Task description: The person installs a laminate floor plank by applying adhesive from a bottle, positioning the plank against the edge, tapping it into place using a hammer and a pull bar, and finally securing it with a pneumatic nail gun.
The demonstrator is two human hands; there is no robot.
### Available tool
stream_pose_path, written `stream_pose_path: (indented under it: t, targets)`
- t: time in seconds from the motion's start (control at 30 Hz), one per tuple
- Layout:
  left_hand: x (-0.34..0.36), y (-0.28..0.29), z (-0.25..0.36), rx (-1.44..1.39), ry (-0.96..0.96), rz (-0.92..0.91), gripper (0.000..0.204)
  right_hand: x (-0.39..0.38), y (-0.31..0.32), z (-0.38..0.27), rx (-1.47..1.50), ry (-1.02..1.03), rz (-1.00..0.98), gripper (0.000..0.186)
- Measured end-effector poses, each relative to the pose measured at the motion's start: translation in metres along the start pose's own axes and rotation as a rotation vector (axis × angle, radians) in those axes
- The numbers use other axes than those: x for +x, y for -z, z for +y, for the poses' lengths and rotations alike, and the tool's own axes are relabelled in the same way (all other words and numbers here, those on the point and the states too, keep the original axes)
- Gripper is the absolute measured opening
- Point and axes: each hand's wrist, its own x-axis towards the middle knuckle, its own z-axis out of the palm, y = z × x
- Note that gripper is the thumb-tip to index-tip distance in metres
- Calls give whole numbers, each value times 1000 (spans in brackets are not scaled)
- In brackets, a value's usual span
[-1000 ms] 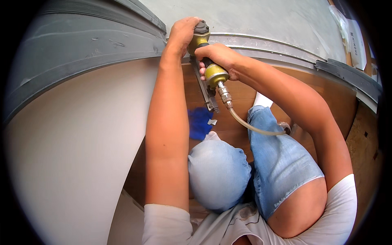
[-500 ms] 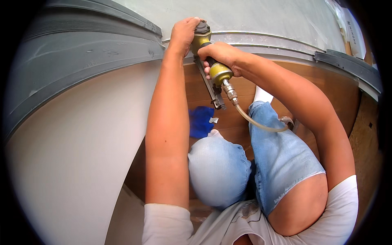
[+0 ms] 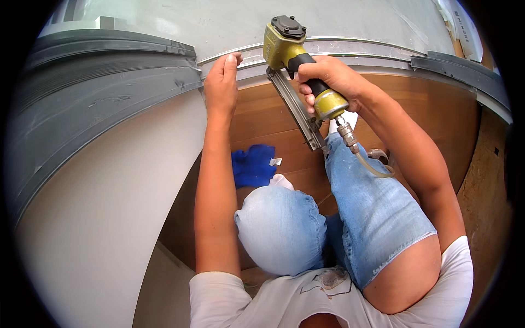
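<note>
My right hand [image 3: 333, 79] is wrapped round the black grip of a yellow-green pneumatic nail gun [image 3: 331, 104]. The gun's dark cap points away from me, and its long metal magazine slants back toward my knees. A metal coupling [image 3: 347, 134] joins its butt to a clear air hose [image 3: 377, 172]. To the left, apart from the gun, my left hand [image 3: 221, 85] is at the end of the grey frame profile [image 3: 120, 82]. Its thumb is up and its fingers are curled together; whatever they may hold is hidden.
A silvery track [image 3: 361, 52] runs across the far side, with a grey panel beyond it. Another dark profile [image 3: 459, 76] lies at right. On the brown wood floor [image 3: 262, 117] is a blue cloth [image 3: 254, 164]. A white panel [image 3: 104, 180] stands at left, near my left arm.
My left hand has come off the nail gun's head and moved left and nearer to me. My right hand has drawn the gun to the right, away from the profile's end.
</note>
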Motion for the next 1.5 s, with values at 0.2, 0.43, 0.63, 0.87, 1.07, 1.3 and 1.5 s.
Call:
stream_pose_path:
  t: [0.2, 0.43, 0.63, 0.87, 1.07, 1.3, 1.5]
  targets:
    - [-61, 14, -86, 940, -399, 84, 34, -51, 29, -18, -171, 160, 209, 15]
    - [-52, 6, -99, 999, -378, -1, 36, -97, 60, -10, -214, 239, 438, 20]
    - [-45, 7, -103, 1029, -343, -75, 34, -127, 89, 3, -198, 286, 607, 20]
    - [-38, 21, -120, 1082, -366, -80, 30, -161, 101, 27, -300, 247, 717, 14]
    - [-31, 16, -135, 1018, -610, 38, 47, -185, 127, 78, -222, 113, 811, 12]
    - [-40, 6, -113, 1054, -361, -82, 33, -198, 126, 112, -124, 11, 737, 16]
    - [-38, 1, -120, 1070, -408, -53, 41, -198, 142, 116, -181, 24, 758, 18]
